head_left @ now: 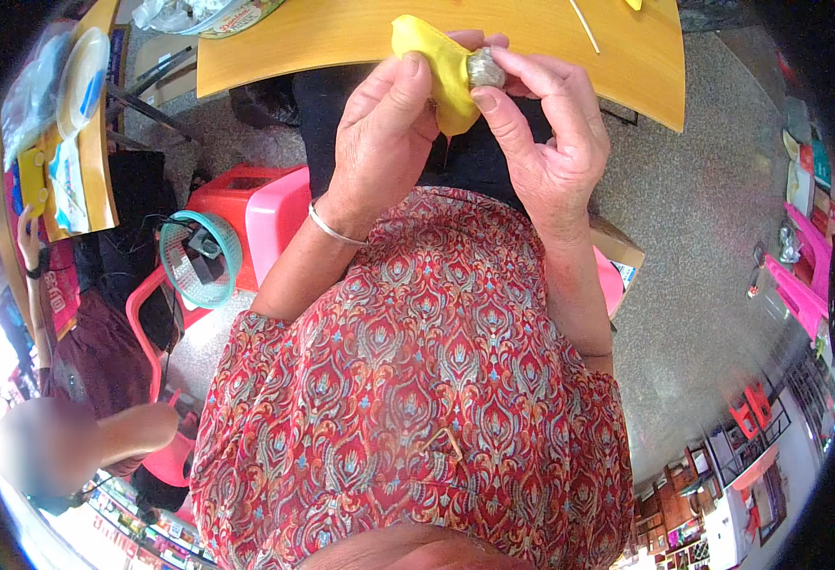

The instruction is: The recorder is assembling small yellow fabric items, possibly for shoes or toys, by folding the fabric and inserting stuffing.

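Held up in front of the near edge of the wooden table (322, 38) is a soft yellow piece (432, 57) that looks like a small cloth or rubbery pouch. My left hand (379, 133) grips it, thumb on top and fingers behind. At the right side of the pouch sits a greyish, crinkled wad (485, 68), pinched between the thumb and fingers of my right hand (555, 142). The wad touches the yellow piece; I cannot tell how much of it lies inside. My left wrist wears a pale bangle (334, 228).
A tub of whitish material (218, 17) stands on the table's far left, a thin stick (585, 26) on its right. Below left are a pink stool (278, 218) and a teal basket (172, 261). Another person's hand (30, 233) touches yellow pieces at a side table.
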{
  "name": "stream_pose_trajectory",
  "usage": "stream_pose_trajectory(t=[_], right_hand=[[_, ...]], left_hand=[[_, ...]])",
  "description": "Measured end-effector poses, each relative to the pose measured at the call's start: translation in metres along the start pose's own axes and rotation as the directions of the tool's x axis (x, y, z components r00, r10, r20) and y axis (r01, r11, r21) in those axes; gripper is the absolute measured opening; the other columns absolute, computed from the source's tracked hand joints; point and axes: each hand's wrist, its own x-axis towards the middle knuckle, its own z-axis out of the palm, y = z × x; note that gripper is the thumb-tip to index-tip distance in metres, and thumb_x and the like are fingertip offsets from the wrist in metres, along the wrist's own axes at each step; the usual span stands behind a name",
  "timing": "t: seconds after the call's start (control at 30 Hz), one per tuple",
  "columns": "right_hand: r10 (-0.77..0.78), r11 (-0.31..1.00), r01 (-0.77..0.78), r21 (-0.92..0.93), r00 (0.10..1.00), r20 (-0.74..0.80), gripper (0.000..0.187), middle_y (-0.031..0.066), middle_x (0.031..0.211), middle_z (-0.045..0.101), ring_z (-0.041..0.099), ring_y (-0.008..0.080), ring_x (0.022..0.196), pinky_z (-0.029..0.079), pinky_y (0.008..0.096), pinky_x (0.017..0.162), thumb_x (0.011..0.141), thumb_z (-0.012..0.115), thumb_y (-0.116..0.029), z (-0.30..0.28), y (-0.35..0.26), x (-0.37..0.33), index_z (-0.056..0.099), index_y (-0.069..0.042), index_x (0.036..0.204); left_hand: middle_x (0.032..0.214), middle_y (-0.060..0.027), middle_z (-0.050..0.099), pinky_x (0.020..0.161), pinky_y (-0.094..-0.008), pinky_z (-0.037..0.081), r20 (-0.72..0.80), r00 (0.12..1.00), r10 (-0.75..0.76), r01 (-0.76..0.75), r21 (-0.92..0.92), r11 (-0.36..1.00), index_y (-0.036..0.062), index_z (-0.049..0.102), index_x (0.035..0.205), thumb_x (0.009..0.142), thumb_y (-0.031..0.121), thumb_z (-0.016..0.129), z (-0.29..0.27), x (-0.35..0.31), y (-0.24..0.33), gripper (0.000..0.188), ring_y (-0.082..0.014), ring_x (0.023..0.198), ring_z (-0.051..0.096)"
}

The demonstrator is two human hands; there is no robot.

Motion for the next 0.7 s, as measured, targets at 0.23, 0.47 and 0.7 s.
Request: stream_pose_trajectory(t=[0.23, 0.47, 0.7], right_hand=[[-0.011, 1.0, 0.009, 0.028, 0.995, 0.103, 0.024, 0.0078, 0.1, 0.059, 0.06, 0.0175, 0.079, 0.05, 0.0258, 0.067, 0.073, 0.076, -0.007, -0.008, -0.003, 0.004, 0.07, -0.006, 0.096], [-0.086, 0.982, 0.135, -0.131, 0.943, 0.322, 0.022, 0.0145, 0.13, 0.05, 0.056, 0.0213, 0.104, 0.044, 0.033, 0.091, 0.085, 0.067, -0.019, -0.02, -0.012, 0.009, 0.071, -0.006, 0.102], [0.351, 0.833, -0.476, 0.284, 0.85, 0.394, 0.035, 0.02, 0.149, 0.026, 0.033, 0.034, 0.131, 0.022, 0.0479, 0.109, 0.093, 0.056, -0.034, -0.027, -0.043, 0.019, 0.066, -0.01, 0.116]], left_hand=[[0.131, -0.0203, 0.05, 0.103, -0.0376, 0.038, -0.057, 0.996, -0.071, 0.063, -0.141, 0.988, -0.0039, 0.04, 0.132, 0.099, 0.038, 0.04, 0.017, -0.001, 0.006, 0.053, -0.0257, 0.12, 0.05], [0.136, -0.0201, 0.044, 0.106, -0.041, 0.036, 0.025, 0.999, -0.04, 0.044, -0.163, 0.986, -0.0002, 0.035, 0.137, 0.099, 0.037, 0.041, 0.009, 0.002, -0.007, 0.054, -0.0288, 0.125, 0.046], [0.137, -0.0184, 0.044, 0.103, -0.038, 0.039, 0.049, 0.994, -0.093, 0.095, -0.042, 0.995, -0.0002, 0.028, 0.14, 0.098, 0.031, 0.045, 0.017, -0.012, -0.005, 0.055, -0.0266, 0.123, 0.048]])
